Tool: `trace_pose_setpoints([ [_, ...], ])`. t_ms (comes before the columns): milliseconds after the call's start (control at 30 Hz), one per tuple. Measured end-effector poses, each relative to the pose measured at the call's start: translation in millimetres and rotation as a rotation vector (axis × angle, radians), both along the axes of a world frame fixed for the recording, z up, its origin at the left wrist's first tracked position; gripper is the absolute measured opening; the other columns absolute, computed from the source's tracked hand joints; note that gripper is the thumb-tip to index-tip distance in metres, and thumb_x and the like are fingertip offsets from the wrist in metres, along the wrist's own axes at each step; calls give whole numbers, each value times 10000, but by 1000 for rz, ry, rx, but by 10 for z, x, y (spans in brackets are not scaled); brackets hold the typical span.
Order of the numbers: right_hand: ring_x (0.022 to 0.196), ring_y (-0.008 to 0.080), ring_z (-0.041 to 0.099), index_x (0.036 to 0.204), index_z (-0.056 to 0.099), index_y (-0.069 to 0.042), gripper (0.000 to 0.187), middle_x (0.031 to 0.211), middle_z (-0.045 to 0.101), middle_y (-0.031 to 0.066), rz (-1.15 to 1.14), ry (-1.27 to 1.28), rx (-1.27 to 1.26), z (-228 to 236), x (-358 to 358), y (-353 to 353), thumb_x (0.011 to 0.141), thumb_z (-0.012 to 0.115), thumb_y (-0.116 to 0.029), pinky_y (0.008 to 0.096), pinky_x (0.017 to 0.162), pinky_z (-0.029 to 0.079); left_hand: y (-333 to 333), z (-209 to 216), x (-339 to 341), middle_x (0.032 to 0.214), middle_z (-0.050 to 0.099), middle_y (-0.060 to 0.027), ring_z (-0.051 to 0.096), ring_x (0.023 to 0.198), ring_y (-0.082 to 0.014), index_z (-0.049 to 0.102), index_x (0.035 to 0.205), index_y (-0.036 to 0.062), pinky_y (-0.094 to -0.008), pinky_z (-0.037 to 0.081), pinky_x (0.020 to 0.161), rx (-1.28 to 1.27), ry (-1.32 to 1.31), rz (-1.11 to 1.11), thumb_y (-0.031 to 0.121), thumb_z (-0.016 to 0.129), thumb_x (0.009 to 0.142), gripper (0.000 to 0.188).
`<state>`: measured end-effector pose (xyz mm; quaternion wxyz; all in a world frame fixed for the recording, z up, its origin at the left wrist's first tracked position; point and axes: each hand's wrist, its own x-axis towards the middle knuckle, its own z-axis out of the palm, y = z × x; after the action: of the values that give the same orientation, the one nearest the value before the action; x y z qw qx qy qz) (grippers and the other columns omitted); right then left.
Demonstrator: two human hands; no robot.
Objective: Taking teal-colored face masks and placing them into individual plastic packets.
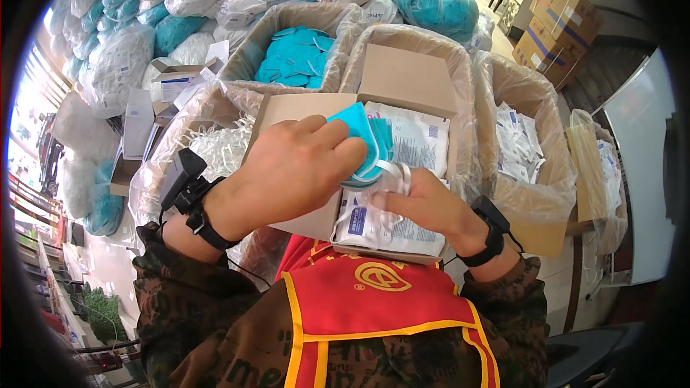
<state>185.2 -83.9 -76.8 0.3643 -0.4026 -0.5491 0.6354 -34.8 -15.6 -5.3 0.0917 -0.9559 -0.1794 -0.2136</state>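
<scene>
My left hand [298,165] is closed around a small stack of teal folded face masks [357,119], held above an open cardboard box [404,75]. White ear loops [394,181] hang from the masks' near side. Pinched on these loops is my right hand [429,205], a little lower and to the right; its fingertips are partly hidden behind the loops. Inside the box lie flat white printed packets [420,140], partly covered by my hands. The box's lid flap stands raised at the far side.
Behind is a plastic-lined carton [343,18] of loose teal masks [295,57]. White strips [223,145] fill a lined bin at left. Lined cartons with white packets [517,140] stand at right. Bulging plastic bags [118,65] pile up at far left; brown cartons [560,21] are stacked far right.
</scene>
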Motion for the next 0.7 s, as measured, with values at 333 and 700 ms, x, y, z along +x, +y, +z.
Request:
trace_pose_setpoints([
  [333, 1090, 196, 588, 1265, 544, -17, 568, 1163, 609, 93, -234, -382, 762, 480, 86, -312, 751, 784, -26, 319, 933, 448, -22, -263, 69, 810, 603, -106, 627, 796, -339, 563, 903, 94, -433, 491, 646, -456, 2, -114, 130, 729, 669, 290],
  [700, 1026, 356, 602, 967, 629, -22, 271, 970, 620, 126, 498, -16, 455, 664, -22, -907, 806, 780, -180, 512, 997, 415, -456, -63, -264, 793, 584, -118, 631, 735, -320, 537, 924, 64, -441, 490, 587, -724, 388, -544, 187, 658, 757, 241],
])
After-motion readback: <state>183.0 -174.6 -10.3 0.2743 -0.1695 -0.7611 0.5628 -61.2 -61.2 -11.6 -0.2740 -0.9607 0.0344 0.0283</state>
